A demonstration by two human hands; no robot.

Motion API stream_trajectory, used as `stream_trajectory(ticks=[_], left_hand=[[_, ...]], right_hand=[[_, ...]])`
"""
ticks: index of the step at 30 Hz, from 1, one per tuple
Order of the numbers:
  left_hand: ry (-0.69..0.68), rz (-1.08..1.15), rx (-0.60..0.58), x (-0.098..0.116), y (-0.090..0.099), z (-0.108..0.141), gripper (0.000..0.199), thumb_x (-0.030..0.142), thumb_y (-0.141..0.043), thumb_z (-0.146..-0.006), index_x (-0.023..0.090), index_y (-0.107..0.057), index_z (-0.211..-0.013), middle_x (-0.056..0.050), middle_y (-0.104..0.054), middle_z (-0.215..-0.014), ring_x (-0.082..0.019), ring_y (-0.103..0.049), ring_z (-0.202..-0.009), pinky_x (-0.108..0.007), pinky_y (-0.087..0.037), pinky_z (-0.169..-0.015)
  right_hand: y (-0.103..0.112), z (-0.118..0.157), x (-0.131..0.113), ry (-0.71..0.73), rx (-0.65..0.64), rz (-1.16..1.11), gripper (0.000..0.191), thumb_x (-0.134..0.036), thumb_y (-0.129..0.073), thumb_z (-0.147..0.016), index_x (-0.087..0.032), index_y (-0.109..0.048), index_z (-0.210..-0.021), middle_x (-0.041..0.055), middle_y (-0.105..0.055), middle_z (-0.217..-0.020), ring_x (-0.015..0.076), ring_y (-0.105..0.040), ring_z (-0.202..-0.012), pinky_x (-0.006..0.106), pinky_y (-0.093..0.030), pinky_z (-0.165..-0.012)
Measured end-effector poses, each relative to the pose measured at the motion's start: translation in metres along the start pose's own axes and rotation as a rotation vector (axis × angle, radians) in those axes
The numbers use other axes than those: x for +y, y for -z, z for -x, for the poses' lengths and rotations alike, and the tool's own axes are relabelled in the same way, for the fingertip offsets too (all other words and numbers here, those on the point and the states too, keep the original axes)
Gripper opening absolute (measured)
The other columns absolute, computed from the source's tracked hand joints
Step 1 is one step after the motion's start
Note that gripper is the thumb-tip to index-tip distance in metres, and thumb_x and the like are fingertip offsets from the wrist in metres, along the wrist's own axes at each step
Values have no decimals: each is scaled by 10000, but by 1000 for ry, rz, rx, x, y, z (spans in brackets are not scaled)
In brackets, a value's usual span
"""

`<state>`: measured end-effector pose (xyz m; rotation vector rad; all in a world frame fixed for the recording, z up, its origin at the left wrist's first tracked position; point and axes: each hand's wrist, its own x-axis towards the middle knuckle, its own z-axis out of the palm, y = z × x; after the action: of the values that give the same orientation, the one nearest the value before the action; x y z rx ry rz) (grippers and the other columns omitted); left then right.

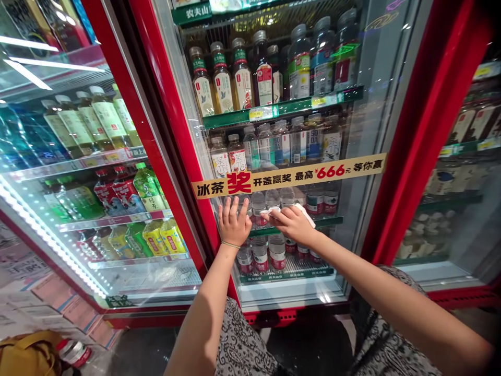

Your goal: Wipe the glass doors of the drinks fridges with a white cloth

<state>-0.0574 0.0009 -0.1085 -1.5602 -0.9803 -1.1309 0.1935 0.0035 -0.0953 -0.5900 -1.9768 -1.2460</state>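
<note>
My left hand rests with its fingers spread on the glass door of a red-framed drinks fridge, close to the door's left edge. A thin band circles that wrist. To its right, my right hand is closed around a white cloth against the same glass. Part of the cloth sticks out past the knuckles, and a small bit shows by the fingertips; the rest is hidden under the hand. Just above both hands, a beige strip with Chinese lettering crosses the door.
Behind the glass, bottles stand on several shelves. To the left is another lit fridge with drinks; a further one is at the right. On the floor at lower left are a yellow bag, a bottle pack and stacked cartons.
</note>
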Motion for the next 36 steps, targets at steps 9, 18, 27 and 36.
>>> stream_trajectory(ticks=[9, 18, 27, 36], left_hand=[[-32, -27, 47, 1, 2, -3, 538, 264, -580, -917, 251, -573, -1455, -118, -599, -1460, -308, -375, -1510, -518, -246, -1280], [-32, -31, 59, 2, 3, -5, 550, 252, -581, -910, 248, -568, -1460, -121, -613, -1444, -304, -372, -1512, -509, -246, -1281], [-28, -38, 35, 1, 3, -3, 553, 266, -585, -910, 255, -565, -1463, -118, -606, -1453, -302, -366, -1515, -507, -229, -1287], [-4, -12, 6, 1, 2, -2, 532, 269, -571, -922, 264, -575, -1454, -114, -603, -1457, -307, -379, -1507, -524, -224, -1287]], right_hand=[[4, 4, 8, 67, 37, 20, 405, -194, -600, -977, -279, -616, -1372, 16, -723, -1065, 181, -445, -810, 355, -290, -715], [1, 5, 18, 69, -8, -39, 505, -217, -587, -970, -368, -542, -1449, 7, -718, -1108, 171, -443, -819, 351, -291, -707], [-5, 4, 16, 115, 27, -63, 534, -205, -605, -959, -387, -522, -1454, -1, -720, -1107, 165, -461, -814, 342, -290, -735], [-4, 1, 11, 100, 77, -53, 508, -200, -633, -951, -381, -566, -1421, -18, -730, -1067, 166, -442, -802, 345, -284, -738]])
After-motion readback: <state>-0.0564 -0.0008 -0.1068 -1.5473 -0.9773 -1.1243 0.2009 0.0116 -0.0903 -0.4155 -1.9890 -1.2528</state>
